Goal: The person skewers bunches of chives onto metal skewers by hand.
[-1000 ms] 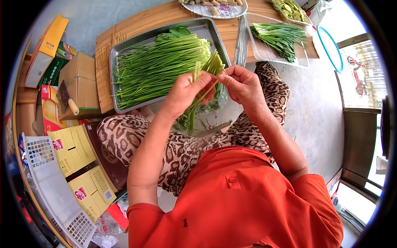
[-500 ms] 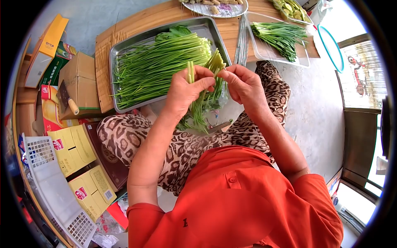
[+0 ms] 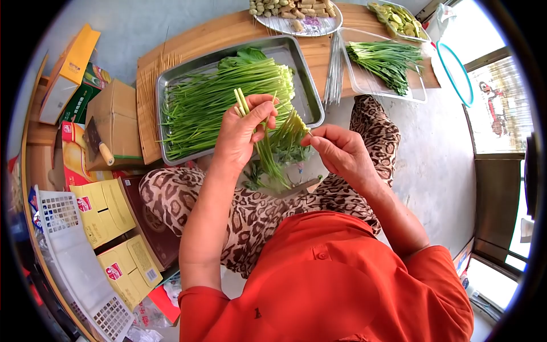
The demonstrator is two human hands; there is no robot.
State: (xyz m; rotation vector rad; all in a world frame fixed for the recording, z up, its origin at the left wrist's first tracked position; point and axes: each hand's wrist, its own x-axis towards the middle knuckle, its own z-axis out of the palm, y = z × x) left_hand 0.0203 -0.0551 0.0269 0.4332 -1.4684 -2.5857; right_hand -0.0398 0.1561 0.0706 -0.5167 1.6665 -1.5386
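Observation:
My left hand [image 3: 246, 126] is closed around a few pale green garlic chive stalks [image 3: 242, 102], their cut ends pointing up and leaves hanging below. Between my hands hangs a row of garlic chives [image 3: 292, 130], lined up side by side, apparently on a thin skewer that I can barely make out. My right hand [image 3: 341, 153] pinches at the right end of this row with thumb and forefinger; what exactly is in the pinch is too small to tell. Behind the hands, a metal tray [image 3: 310, 94] holds a thick layer of garlic chives [image 3: 219, 100].
A knife blade [image 3: 299, 188] lies below the hands near my lap. On the wooden table [image 3: 213, 25] are bundled metal skewers [image 3: 334, 71], a plastic tray [image 3: 419, 94] of greens and a plate [image 3: 319, 27] of food pieces. Cardboard boxes [image 3: 122, 114] and a cleaver [image 3: 99, 145] stand left.
My hands have moved apart: the right one lower and to the right, the left slightly left. The row of chives between them shows more fully. The view has shifted a little.

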